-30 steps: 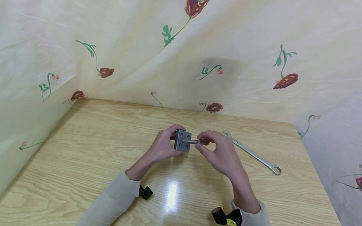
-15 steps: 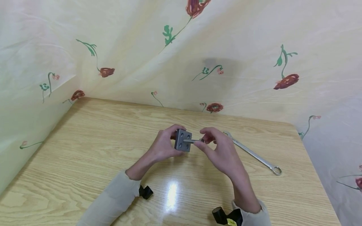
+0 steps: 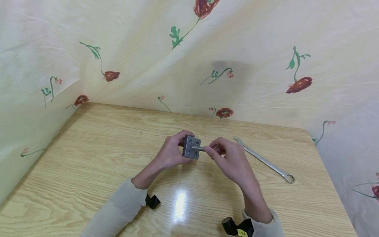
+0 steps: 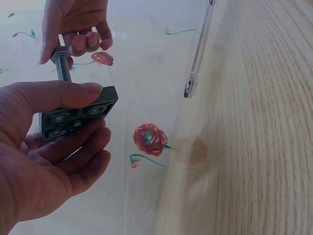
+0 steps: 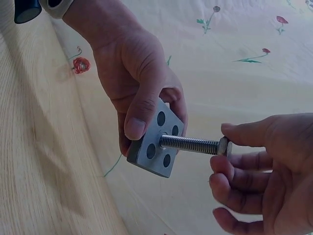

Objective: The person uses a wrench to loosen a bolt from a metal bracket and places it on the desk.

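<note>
My left hand point(image 3: 173, 152) grips a square grey metal block point(image 3: 191, 147) by its edges, holding it up above the table. Round holes sit near the block's corners, and a threaded hex bolt point(image 5: 190, 144) stands in its centre hole. Much of the bolt's shank sticks out towards the right. In the right wrist view the thumb and index finger of my right hand point(image 5: 279, 171) pinch the hex head, the other fingers loosely curled below. From the left wrist view, the bolt's tip point(image 4: 77, 123) shows in the block's other face.
A combination wrench point(image 3: 265, 161) lies on the wooden table point(image 3: 103, 158) to the right of my right hand. A flower-printed cloth point(image 3: 142, 65) hangs behind the table and along its left side. Black wrist cameras point(image 3: 237, 227) sit at both sleeves.
My right fingers have loosened from the bolt head, rolled round it and closed on it again. The block and left hand have stayed in place; the wrench has not moved.
</note>
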Available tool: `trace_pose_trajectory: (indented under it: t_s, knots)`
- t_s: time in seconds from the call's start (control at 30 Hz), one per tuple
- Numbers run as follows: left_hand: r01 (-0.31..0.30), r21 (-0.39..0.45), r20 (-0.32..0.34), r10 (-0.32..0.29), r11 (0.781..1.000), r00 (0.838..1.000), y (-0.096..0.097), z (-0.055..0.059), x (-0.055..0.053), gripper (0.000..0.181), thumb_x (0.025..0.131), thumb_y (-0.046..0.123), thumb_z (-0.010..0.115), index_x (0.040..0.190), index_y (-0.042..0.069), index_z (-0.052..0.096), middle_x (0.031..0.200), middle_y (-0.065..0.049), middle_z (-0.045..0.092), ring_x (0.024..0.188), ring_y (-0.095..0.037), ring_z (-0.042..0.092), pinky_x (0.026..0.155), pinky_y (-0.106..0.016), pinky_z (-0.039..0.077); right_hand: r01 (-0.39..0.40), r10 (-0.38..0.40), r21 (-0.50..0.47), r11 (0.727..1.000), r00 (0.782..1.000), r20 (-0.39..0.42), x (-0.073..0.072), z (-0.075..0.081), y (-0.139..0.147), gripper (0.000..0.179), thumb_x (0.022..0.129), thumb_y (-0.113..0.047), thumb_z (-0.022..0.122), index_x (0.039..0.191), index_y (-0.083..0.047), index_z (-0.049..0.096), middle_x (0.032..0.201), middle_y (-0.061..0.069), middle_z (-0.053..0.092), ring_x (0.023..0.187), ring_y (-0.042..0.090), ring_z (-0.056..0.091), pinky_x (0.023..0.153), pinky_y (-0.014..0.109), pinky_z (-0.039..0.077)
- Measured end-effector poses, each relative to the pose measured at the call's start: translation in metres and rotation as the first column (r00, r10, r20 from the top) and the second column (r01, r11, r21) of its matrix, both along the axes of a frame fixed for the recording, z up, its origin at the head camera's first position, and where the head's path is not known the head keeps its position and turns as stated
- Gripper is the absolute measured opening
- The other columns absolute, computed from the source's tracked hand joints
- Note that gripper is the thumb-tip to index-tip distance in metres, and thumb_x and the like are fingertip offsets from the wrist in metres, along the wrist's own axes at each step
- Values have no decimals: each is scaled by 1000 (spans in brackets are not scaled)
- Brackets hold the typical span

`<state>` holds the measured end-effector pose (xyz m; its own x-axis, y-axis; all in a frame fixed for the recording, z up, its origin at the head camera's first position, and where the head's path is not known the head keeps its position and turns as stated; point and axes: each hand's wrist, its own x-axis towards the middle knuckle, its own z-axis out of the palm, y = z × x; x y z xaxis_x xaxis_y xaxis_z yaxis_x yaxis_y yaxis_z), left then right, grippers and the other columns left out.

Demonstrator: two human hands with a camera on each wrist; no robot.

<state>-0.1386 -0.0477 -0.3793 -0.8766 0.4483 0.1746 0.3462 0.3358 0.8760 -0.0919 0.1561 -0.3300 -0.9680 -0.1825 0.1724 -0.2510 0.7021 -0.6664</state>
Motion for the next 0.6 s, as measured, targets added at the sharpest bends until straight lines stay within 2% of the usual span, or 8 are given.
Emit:
trace_pose_trajectory:
  t_s: [0.17,0.3,0.5,0.6]
  knots:
    - [-3,0,14,3,1000,1000,0,0,0,69,64,-1,84,126,3,55,115,-15,70,101,-28,69,92,-44,53,-37,40,23,999,991,-125,1,-1,1,17,83,-14,75,99,-10,71,80,1,70,75,12,62,62,23,42]
    - [-3,-2,11,3,1000,1000,0,1,0,68,64,0,84,125,4,55,114,-15,70,100,-27,69,91,-44,54,-65,67,21,998,978,-198,1,-2,2,19,76,-2,76,93,-12,74,89,1,70,80,14,63,72,29,46]
    - [1,-2,6,-1,1000,1000,0,1,0,67,64,0,84,125,5,56,113,-15,70,98,-27,69,90,-42,54,-89,89,13,996,966,-244,2,-2,0,22,73,6,74,86,-12,74,91,1,69,80,13,63,72,28,48]
    - [0,0,9,0,1000,1000,-1,1,0,67,64,-1,84,125,5,56,113,-15,70,98,-27,69,90,-42,54,-88,91,20,996,969,-231,2,-2,1,24,74,3,76,94,-10,73,93,3,69,83,16,64,73,30,48]
